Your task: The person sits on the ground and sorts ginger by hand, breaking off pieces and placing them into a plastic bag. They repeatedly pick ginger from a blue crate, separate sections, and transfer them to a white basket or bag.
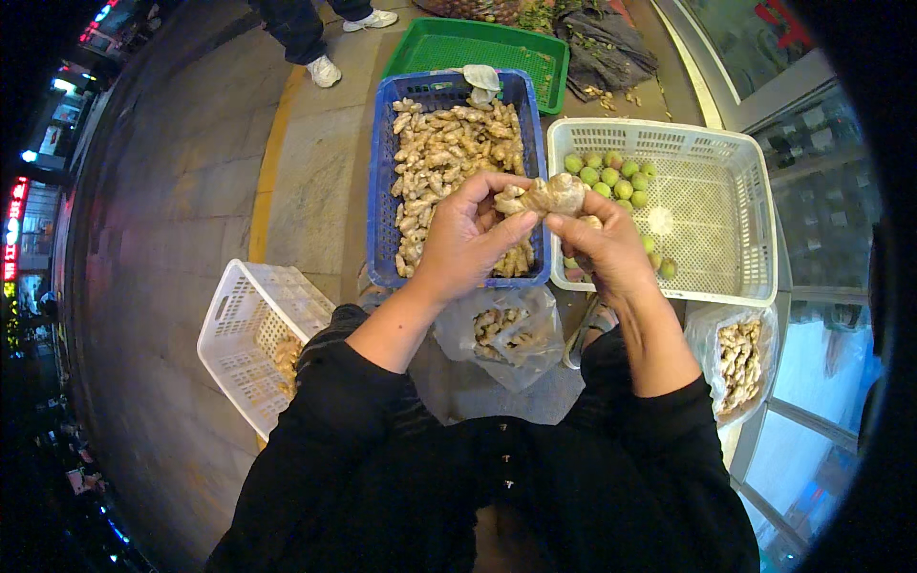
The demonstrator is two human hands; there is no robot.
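A knobbly piece of ginger root (548,195) is held between both hands, above the gap between two crates. My left hand (469,233) grips its left end with thumb and fingers. My right hand (609,247) pinches its right end, its fingers partly hidden behind the root. Below my left hand stands a blue plastic crate (378,179) full of ginger roots (444,154), with a pale cloth or glove (481,80) over its far rim. A clear plastic bag (537,351) with small ginger pieces (499,331) lies between my legs.
The white crate (759,215) at right holds green, reddish round fruits (623,189). Behind are a green tray (473,49) and dark cloth (609,43). A tilted white crate (236,344) stands left, a bag of ginger (739,358) right. A person's legs (294,32) show at top left.
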